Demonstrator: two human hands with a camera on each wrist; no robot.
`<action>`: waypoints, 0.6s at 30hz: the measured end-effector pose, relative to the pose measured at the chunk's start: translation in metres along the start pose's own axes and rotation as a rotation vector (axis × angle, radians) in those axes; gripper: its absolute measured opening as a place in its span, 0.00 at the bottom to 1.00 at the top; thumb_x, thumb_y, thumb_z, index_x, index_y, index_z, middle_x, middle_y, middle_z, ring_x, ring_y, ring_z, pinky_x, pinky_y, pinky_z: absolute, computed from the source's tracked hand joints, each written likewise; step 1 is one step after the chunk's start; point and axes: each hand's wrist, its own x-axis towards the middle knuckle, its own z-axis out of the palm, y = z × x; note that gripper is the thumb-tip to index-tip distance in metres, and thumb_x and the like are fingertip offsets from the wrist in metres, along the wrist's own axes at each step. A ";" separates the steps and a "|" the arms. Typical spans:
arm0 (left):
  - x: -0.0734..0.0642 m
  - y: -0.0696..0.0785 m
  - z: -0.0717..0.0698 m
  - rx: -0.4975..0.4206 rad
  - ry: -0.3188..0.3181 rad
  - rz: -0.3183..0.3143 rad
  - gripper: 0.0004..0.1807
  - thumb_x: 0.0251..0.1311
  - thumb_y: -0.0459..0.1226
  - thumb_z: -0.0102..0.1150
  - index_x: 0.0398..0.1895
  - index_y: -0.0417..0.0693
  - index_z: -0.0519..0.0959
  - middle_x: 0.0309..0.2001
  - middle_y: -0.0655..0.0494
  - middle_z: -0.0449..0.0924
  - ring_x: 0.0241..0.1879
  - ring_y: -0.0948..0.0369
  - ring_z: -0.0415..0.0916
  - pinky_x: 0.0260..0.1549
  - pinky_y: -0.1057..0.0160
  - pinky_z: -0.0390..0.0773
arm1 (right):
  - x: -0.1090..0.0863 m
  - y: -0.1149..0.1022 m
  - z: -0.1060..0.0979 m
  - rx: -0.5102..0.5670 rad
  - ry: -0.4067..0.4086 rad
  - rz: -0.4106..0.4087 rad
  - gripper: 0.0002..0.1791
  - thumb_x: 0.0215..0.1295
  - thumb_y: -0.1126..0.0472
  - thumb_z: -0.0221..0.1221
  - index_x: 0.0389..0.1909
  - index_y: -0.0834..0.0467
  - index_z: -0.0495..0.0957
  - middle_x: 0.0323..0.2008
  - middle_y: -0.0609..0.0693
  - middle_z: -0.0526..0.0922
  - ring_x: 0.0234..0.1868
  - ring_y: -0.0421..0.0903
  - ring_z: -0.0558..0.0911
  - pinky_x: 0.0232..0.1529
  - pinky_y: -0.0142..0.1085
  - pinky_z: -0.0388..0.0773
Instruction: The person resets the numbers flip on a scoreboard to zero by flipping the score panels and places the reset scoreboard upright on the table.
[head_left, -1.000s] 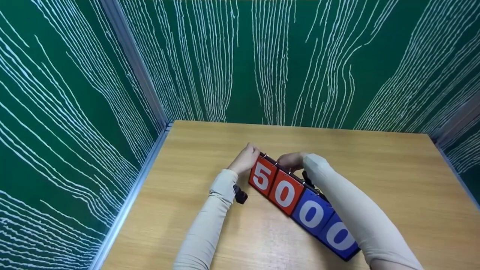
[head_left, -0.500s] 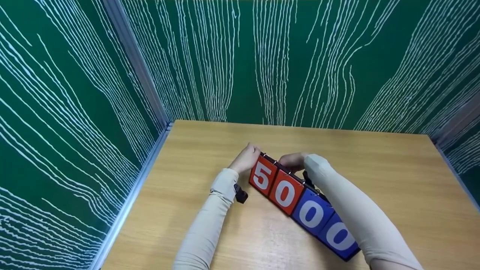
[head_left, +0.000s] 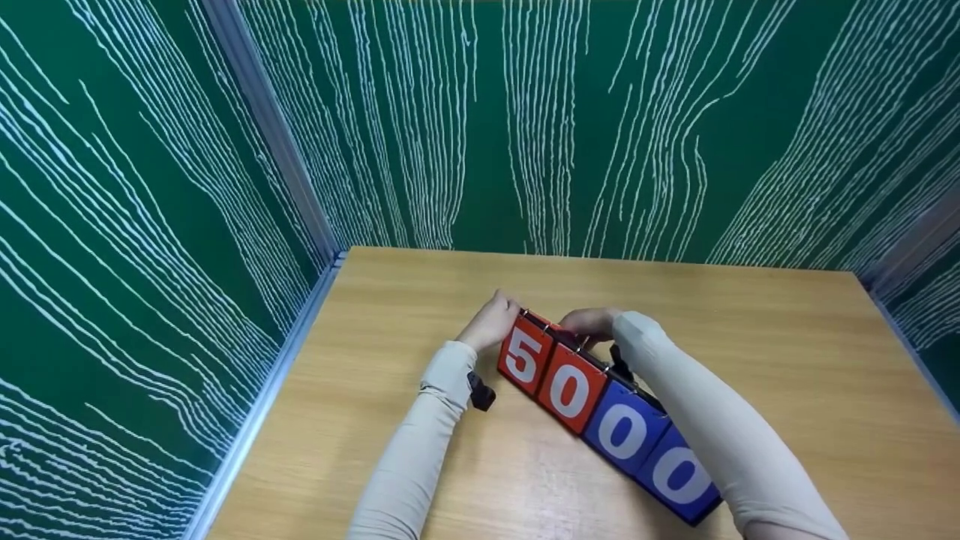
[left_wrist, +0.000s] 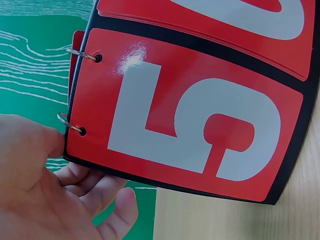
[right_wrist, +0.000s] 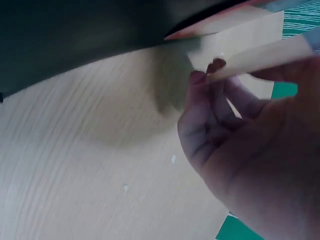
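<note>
Viewing from head: flip scoreboard (head_left: 604,415) tilted on the counter (head_left: 390,307), long axis far-left to near-right; left hand (head_left: 491,321) at far end, right hand (head_left: 591,322) behind top edge; reads red 50, blue 00. Left wrist: fingers (left_wrist: 102,194) curled round its corner, red card (left_wrist: 165,107) glossy. Right wrist: fingers curled, apparently pinching pale flap (right_wrist: 267,56) near dark backing (right_wrist: 75,37).

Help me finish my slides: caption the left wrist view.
A left hand holds a ring-bound flip scoreboard by its corner, a red card showing a white 5.
</note>
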 end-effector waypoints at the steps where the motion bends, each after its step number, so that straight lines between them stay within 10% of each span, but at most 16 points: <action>1: 0.000 0.000 0.000 -0.003 0.001 -0.002 0.28 0.82 0.46 0.30 0.76 0.38 0.57 0.72 0.42 0.66 0.76 0.50 0.60 0.77 0.51 0.56 | -0.001 0.000 0.000 0.002 0.008 0.010 0.10 0.70 0.50 0.54 0.37 0.50 0.80 0.32 0.42 0.80 0.36 0.39 0.78 0.42 0.33 0.79; 8: 0.000 0.002 0.000 -0.022 -0.001 -0.016 0.32 0.81 0.47 0.31 0.79 0.39 0.51 0.77 0.42 0.60 0.79 0.50 0.55 0.78 0.51 0.53 | -0.006 -0.001 -0.001 0.035 0.086 0.039 0.26 0.73 0.49 0.55 0.61 0.64 0.72 0.50 0.53 0.80 0.46 0.43 0.80 0.53 0.38 0.79; 18: -0.001 0.000 0.001 0.002 0.002 0.037 0.31 0.82 0.45 0.29 0.77 0.33 0.53 0.74 0.38 0.63 0.77 0.50 0.58 0.77 0.52 0.56 | -0.007 -0.001 -0.003 0.008 0.130 0.036 0.18 0.74 0.56 0.56 0.57 0.62 0.79 0.47 0.51 0.84 0.44 0.42 0.83 0.54 0.40 0.80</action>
